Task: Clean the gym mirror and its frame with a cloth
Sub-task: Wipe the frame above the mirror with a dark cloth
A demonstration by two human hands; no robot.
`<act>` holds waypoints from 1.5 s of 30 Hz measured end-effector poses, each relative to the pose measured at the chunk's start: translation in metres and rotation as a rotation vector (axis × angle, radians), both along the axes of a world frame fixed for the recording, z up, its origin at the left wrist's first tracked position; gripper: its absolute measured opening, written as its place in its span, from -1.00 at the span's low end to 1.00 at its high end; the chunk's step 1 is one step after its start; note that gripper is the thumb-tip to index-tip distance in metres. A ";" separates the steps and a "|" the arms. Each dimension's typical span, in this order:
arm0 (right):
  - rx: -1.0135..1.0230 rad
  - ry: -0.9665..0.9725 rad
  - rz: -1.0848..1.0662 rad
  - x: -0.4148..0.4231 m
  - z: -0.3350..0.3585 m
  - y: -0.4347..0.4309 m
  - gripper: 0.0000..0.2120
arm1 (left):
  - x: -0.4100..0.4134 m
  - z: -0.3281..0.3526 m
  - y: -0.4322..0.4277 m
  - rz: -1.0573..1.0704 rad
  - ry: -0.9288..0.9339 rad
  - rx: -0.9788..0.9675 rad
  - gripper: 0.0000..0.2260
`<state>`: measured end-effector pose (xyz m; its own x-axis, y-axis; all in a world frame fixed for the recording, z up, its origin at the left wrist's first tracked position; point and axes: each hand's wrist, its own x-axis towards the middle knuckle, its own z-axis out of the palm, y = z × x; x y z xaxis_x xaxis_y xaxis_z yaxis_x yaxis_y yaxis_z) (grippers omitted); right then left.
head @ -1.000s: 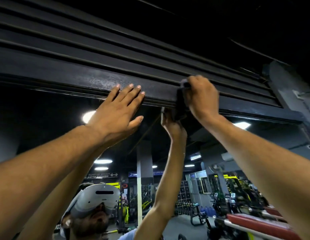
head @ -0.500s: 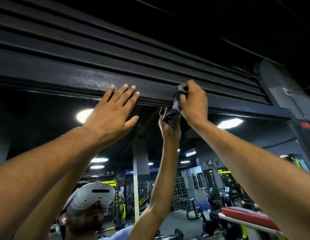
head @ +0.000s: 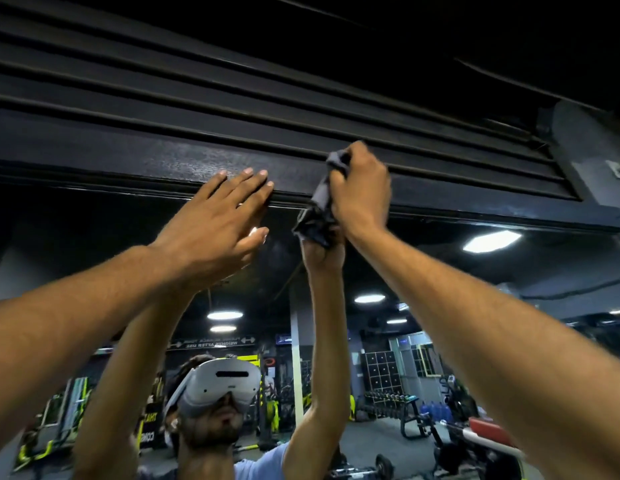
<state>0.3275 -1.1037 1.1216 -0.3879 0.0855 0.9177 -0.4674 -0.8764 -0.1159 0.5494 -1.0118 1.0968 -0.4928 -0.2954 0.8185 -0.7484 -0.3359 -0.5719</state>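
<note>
Cloth (head: 319,206) bunched, long axis near-vertical, gripped by right hand (head: 362,192); left hand (head: 218,223) flat on frame (head: 163,161).

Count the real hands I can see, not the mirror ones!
2. The left hand rests flat against the frame; the right hand grips the cloth beside it.

wall: dark horizontal slats (head: 232,98) overhead; right: grey pillar (head: 585,147) | light: round and oblong ceiling lamps (head: 491,241) glowing | room: dim gym; white column (head: 295,362); locker grid (head: 381,368); dumbbell rack (head: 388,400); grey floor (head: 374,441)
</note>
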 end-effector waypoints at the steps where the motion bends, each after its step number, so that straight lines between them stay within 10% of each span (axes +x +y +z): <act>1: 0.008 -0.048 -0.058 -0.013 0.002 -0.004 -0.83 | 0.005 0.001 0.004 0.013 -0.006 -0.004 -0.27; 13: 0.033 0.247 0.028 0.028 0.009 0.017 -0.89 | 0.031 0.007 0.012 0.030 0.004 -0.006 -0.26; 21: 0.162 -0.042 -0.310 0.007 0.022 0.011 -0.77 | 0.077 0.019 0.048 0.052 -0.035 0.000 -0.25; 27: -0.128 0.249 -0.172 0.076 0.025 0.048 -0.79 | 0.075 0.015 0.044 0.015 -0.007 0.010 -0.24; 32: -0.181 0.211 -0.496 0.052 -0.003 0.037 -0.83 | 0.092 0.023 0.057 -0.009 -0.072 0.026 -0.22; 38: 0.140 -0.112 -0.310 0.054 -0.022 0.031 -0.85 | 0.108 0.026 0.062 0.001 -0.070 -0.009 -0.24; 45: 0.007 0.095 -0.103 0.092 -0.007 0.067 -0.90 | 0.112 0.028 0.069 -0.037 -0.069 0.027 -0.23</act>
